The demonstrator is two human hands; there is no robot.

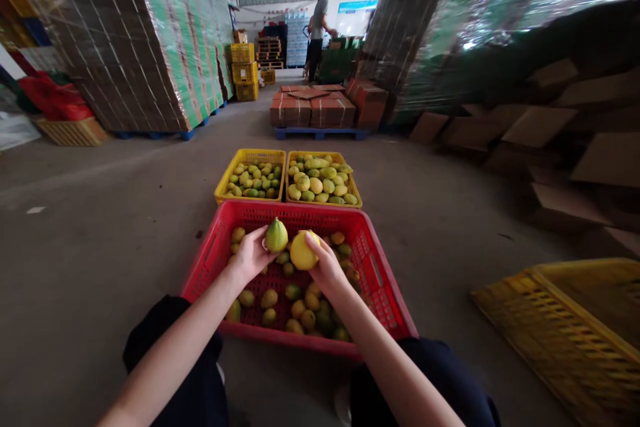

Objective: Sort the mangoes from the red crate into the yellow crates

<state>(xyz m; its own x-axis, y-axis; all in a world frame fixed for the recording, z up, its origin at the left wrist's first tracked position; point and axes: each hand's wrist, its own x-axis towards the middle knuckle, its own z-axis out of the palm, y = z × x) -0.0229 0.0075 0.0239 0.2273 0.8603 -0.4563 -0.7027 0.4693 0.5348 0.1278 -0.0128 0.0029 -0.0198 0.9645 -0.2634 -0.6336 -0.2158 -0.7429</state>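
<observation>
Left hand (254, 253) grasping green fruit (277, 236) | right hand (327, 265) grasping yellow fruit (303, 252) | both fruits above red crate (325, 216) | left yellow crate (230, 171), right yellow crate (357, 193) beyond, both well filled | looks partway: many loose fruits (269, 298) left in red crate

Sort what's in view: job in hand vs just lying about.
In the job:
green fruit, held in the left hand
yellow fruit, held in the right hand
red crate of fruit below
likely the paired yellow crates of fruit beyond

Apparently lying about:
slatted crate, right
cardboard boxes, right
wrapped stack, left
strapped boxes on a blue pallet
</observation>
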